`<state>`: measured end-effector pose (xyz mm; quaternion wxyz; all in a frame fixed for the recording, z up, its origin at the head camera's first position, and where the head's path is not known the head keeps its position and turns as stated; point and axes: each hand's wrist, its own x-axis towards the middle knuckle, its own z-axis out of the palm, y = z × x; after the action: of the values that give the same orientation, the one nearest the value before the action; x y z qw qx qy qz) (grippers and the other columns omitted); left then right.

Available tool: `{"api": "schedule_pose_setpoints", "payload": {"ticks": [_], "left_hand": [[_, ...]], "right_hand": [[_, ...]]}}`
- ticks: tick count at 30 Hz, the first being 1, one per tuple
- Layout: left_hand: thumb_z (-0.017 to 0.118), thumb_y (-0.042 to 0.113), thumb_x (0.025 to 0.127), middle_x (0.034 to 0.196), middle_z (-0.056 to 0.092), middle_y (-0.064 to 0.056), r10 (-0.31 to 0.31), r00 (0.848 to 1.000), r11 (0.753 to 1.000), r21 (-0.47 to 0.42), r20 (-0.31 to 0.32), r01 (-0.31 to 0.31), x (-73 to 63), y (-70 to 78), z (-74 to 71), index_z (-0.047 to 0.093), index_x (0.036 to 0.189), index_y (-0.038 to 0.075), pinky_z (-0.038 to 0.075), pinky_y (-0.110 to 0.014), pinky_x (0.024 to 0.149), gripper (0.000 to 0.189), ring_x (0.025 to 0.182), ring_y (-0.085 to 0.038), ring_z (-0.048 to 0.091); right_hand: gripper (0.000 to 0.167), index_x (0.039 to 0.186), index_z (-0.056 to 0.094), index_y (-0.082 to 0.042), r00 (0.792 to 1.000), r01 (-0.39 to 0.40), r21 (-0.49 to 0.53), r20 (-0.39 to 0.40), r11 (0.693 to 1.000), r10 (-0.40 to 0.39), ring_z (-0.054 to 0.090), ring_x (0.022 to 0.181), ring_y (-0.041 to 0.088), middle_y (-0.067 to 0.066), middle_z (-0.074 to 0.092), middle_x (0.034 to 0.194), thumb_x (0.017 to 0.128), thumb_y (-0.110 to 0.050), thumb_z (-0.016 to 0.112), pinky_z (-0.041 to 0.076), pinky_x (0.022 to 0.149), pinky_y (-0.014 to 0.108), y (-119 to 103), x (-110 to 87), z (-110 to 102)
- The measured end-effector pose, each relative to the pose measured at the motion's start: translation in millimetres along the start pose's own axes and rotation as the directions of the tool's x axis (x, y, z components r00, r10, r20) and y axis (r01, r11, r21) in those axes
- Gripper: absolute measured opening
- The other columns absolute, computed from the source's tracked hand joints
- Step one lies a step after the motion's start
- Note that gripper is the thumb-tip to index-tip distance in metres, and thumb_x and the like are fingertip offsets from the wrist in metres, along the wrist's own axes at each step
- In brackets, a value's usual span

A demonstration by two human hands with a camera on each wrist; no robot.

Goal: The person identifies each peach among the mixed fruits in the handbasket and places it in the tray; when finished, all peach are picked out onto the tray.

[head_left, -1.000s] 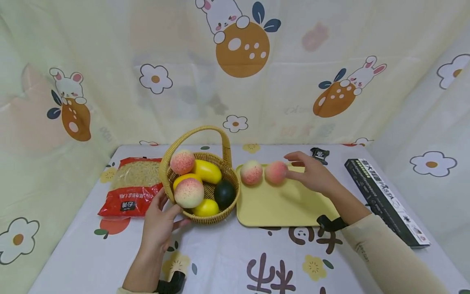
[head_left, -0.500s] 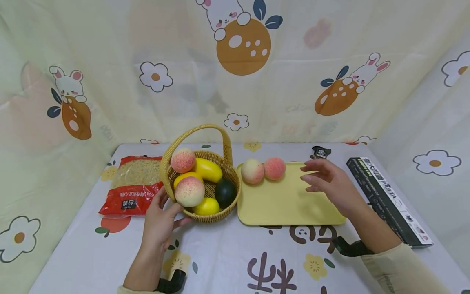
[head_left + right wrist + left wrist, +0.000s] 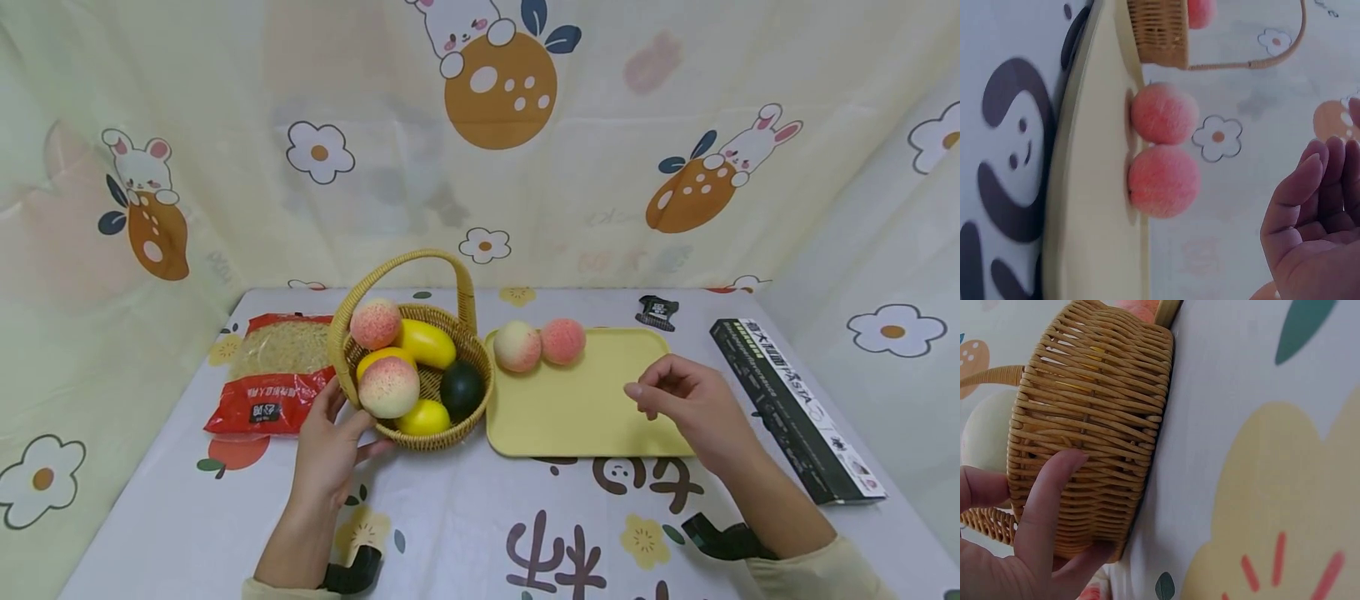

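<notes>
My left hand [image 3: 326, 458] holds the near left side of a wicker basket [image 3: 1094, 431], its fingers spread round the woven wall. Inside the basket lie two peaches [image 3: 388, 387], several yellow fruits [image 3: 426, 344] and a dark green fruit [image 3: 462, 392]. Beside it two more peaches, one pale [image 3: 517, 346] and one pinker [image 3: 1164, 181], sit side by side at the back left of a yellow tray [image 3: 577, 408]. Over the tray's right part hovers my right hand [image 3: 693, 408], fingers loosely curled with nothing in them.
A red and clear bag of noodle-like food [image 3: 277, 375] lies left of the basket. Right of the tray is a long black pasta box [image 3: 795, 408]. A small black packet [image 3: 657, 312] lies behind the tray, close to the patterned curtain.
My right hand has let go of the pinker peach on the tray and drawn back to the right and nearer, its fingers curling loosely. The left hand has stayed at the basket.
</notes>
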<state>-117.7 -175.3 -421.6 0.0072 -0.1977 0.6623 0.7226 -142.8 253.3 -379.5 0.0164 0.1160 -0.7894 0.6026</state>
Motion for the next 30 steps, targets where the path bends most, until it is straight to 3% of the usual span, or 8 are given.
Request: {"api": "schedule_pose_setpoints", "payload": {"ticks": [3,6,10,15,22,25,30], "left_hand": [[0.067,0.013,0.099,0.175,0.025,-0.003,0.000,1.000,1.000,-0.001,0.002,0.000,-0.1,0.8,-0.3,0.023,0.170,0.027,0.067,-0.040,0.083,0.085,0.130,-0.035,0.061],[0.067,0.013,0.099,0.175,0.025,-0.003,-0.003,1.000,1.000,0.000,0.002,0.003,-0.4,1.8,-0.7,0.022,0.170,0.027,0.067,-0.039,0.082,0.085,0.130,-0.035,0.061],[0.068,0.014,0.099,0.175,0.024,-0.002,-0.008,1.000,1.000,0.001,0.000,0.008,-0.5,2.8,-1.3,0.021,0.170,0.027,0.068,-0.039,0.081,0.087,0.131,-0.034,0.060],[0.068,0.014,0.098,0.176,0.023,-0.001,-0.012,1.000,1.000,-0.007,0.005,0.012,0.2,1.6,-1.3,0.022,0.170,0.028,0.068,-0.039,0.081,0.087,0.131,-0.034,0.060],[0.068,0.015,0.098,0.176,0.022,-0.002,-0.013,1.000,1.000,0.009,0.011,0.013,-1.2,-0.4,-0.7,0.021,0.170,0.029,0.067,-0.040,0.083,0.087,0.133,-0.035,0.059],[0.069,0.015,0.098,0.177,0.021,-0.001,-0.018,1.000,1.000,0.010,0.007,0.018,-2.1,-1.8,-1.4,0.020,0.170,0.030,0.067,-0.040,0.083,0.089,0.134,-0.035,0.057],[0.068,0.014,0.098,0.177,0.021,-0.002,-0.013,1.000,1.000,0.003,0.005,0.013,-1.1,-0.8,-0.8,0.019,0.170,0.029,0.068,-0.039,0.082,0.089,0.133,-0.035,0.057]], "right_hand": [[0.011,0.100,0.063,0.001,0.999,0.031,-0.046,0.020,0.998,-0.030,0.061,0.073,0.017,-0.003,0.064,0.085,0.098,-0.005,0.072,0.051,0.061,0.027,-10.1,-0.1,6.9],[0.017,0.110,0.062,-0.003,0.997,0.051,-0.094,0.059,0.994,-0.046,0.065,0.083,0.015,0.001,0.067,0.096,0.097,-0.007,0.074,0.059,0.067,0.025,-22.6,4.0,15.6],[0.037,0.126,0.061,-0.007,0.988,0.053,-0.142,0.149,0.988,-0.032,0.069,0.104,0.017,0.010,0.069,0.115,0.095,-0.013,0.079,0.064,0.080,0.028,-38.1,16.4,30.1],[0.065,0.144,0.057,-0.017,0.960,0.056,-0.222,0.278,0.974,0.008,0.063,0.125,0.025,0.006,0.067,0.134,0.088,-0.026,0.087,0.060,0.093,0.037,-49.0,37.5,48.9],[0.086,0.153,0.048,-0.033,0.884,0.101,-0.241,0.468,0.965,0.025,0.058,0.138,0.032,0.004,0.055,0.154,0.079,-0.037,0.093,0.052,0.112,0.060,-57.9,67.0,78.2],[0.092,0.155,0.046,-0.034,0.841,0.114,-0.225,0.540,0.968,0.026,0.056,0.141,0.035,0.004,0.050,0.159,0.077,-0.038,0.094,0.046,0.118,0.062,-59.6,76.9,93.8],[0.097,0.158,0.042,-0.033,0.780,0.128,-0.242,0.624,0.962,0.053,0.052,0.145,0.037,0.006,0.047,0.163,0.077,-0.041,0.093,0.050,0.116,0.059,-58.2,91.7,124.6]]}}
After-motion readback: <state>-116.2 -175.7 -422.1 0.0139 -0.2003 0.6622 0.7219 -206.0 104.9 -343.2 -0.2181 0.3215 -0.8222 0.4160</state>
